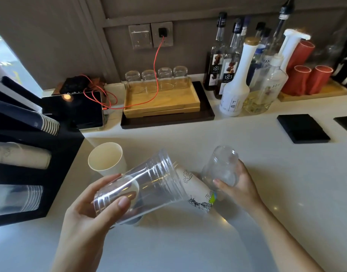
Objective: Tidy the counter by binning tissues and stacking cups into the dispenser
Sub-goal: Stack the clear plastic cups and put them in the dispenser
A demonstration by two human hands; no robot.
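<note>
My left hand (90, 213) grips the base of a stack of clear plastic cups (149, 183), held tilted above the white counter with the mouth pointing up and right. My right hand (235, 185) holds a smaller clear cup (221, 165) upside down just to the right. A printed paper cup (198, 191) lies on its side on the counter between the two hands. A plain white paper cup (107, 160) stands upright behind the clear stack. The black cup dispenser (56, 173) at the left holds rows of dark, white and clear cups lying sideways.
At the back stand a wooden tray (160, 103) with several upturned glasses, a tablet (78, 110) with a red cable, syrup bottles (235, 81) and red cups (306, 79). Two black square mats (302, 128) lie on the counter at the right.
</note>
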